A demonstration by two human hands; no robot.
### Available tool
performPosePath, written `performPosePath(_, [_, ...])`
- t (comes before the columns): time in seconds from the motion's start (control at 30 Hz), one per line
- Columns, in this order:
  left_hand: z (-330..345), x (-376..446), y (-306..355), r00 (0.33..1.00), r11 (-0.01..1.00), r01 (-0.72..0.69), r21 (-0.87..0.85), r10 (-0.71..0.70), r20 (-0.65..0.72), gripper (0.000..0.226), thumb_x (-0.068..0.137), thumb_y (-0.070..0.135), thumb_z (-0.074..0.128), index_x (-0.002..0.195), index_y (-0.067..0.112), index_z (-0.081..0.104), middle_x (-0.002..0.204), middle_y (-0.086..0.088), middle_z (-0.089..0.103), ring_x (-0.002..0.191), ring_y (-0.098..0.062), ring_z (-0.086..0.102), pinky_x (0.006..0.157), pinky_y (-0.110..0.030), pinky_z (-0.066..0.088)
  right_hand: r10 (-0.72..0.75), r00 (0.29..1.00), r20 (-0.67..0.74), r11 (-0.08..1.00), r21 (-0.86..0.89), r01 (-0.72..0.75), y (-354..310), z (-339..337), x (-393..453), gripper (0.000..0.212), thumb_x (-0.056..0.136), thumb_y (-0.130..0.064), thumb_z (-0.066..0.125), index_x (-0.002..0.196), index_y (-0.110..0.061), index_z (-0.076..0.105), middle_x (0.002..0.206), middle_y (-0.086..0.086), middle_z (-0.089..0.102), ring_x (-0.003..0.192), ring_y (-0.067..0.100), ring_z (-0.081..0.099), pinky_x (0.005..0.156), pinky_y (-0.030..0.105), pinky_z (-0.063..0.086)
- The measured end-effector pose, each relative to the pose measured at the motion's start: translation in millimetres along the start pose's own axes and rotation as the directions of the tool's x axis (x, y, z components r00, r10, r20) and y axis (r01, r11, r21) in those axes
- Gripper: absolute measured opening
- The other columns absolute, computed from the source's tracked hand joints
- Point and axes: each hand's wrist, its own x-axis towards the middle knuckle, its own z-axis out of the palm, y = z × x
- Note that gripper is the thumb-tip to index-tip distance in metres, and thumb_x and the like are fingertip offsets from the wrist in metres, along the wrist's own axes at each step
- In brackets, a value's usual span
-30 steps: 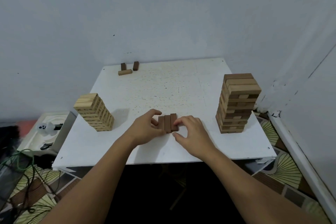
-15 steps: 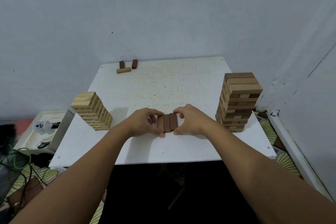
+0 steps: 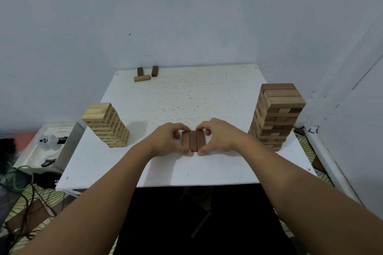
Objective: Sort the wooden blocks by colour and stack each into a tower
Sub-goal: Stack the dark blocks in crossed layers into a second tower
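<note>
Head view shows both your forearms reaching forward over the near edge of the white tabletop, wrists angled inward so the hands meet in the middle. Your left hand and right hand frame a flat row of three dark blocks lying side by side on the tabletop. On each hand the fingers are curled over the far end of the row and the thumb is tucked against the near end, so both hands are clamped on the row from its two sides. The thumb tips nearly touch in front of the blocks.

To your left stands the pale tower, well apart from your hands. To your right stands the taller mixed tower of light and dark blocks. At the far left corner of the tabletop sit three loose blocks: two dark ones and one pale one lying just in front of them.
</note>
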Motion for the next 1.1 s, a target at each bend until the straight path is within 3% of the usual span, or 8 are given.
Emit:
performPosePath(0.4, [-23,-13,1,0.992,0.991,-0.036,-0.126,0.02,-0.126,0.063,0.063,0.035,0.098,0.118,0.042,0.067,0.116,0.007,0.063,0.078,-0.01,0.062,0.074,-0.024,0.046,-0.143,0.988,-0.063,0.989,-0.044,0.141,-31,-17,1,0.066,0.07,-0.045,0.082,0.129,-0.039,0.053,0.108,-0.012,0.05,0.098,0.01,0.054,0.089,0.039,0.052])
performPosePath(0.63, [-67,-37,25,0.959,0.971,-0.121,-0.205,0.062,-0.277,0.065,0.062,0.033,0.099,0.118,0.041,0.068,0.114,0.008,0.07,0.072,-0.015,0.072,0.08,-0.033,0.054,-0.273,0.946,-0.177,0.939,-0.261,0.222,-79,-60,-2,0.073,0.07,-0.052,0.078,0.134,-0.035,0.049,0.114,-0.007,0.041,0.11,0.018,0.032,0.094,0.037,0.045])
performPosePath(0.77, [-86,-43,49,0.936,0.965,-0.182,-0.191,0.11,-0.335,0.063,0.063,0.034,0.099,0.117,0.042,0.068,0.115,0.009,0.07,0.07,-0.012,0.07,0.073,-0.03,0.052,-0.32,0.919,-0.229,0.905,-0.361,0.225,-98,-92,-13,0.071,0.071,-0.053,0.078,0.134,-0.034,0.051,0.119,-0.004,0.036,0.112,0.021,0.029,0.093,0.032,0.037])
performPosePath(0.97, [-89,-35,91,0.93,0.961,-0.24,-0.134,0.189,-0.315,0.065,0.063,0.044,0.098,0.12,0.041,0.068,0.122,0.017,0.064,0.099,-0.012,0.063,0.084,-0.026,0.052,-0.293,0.911,-0.289,0.895,-0.417,0.156,-81,-127,-42,0.065,0.072,-0.057,0.074,0.131,-0.04,0.051,0.129,-0.006,0.033,0.12,0.023,0.026,0.103,0.034,0.024])
performPosePath(1.1, [-74,-23,126,0.93,0.956,-0.28,-0.091,0.247,-0.272,0.062,0.065,0.045,0.096,0.12,0.04,0.067,0.124,0.019,0.062,0.106,-0.009,0.059,0.078,-0.021,0.045,-0.216,0.928,-0.304,0.921,-0.379,0.09,-51,-148,-66,0.065,0.071,-0.06,0.072,0.131,-0.047,0.05,0.131,-0.01,0.032,0.124,0.021,0.024,0.101,0.033,0.02])
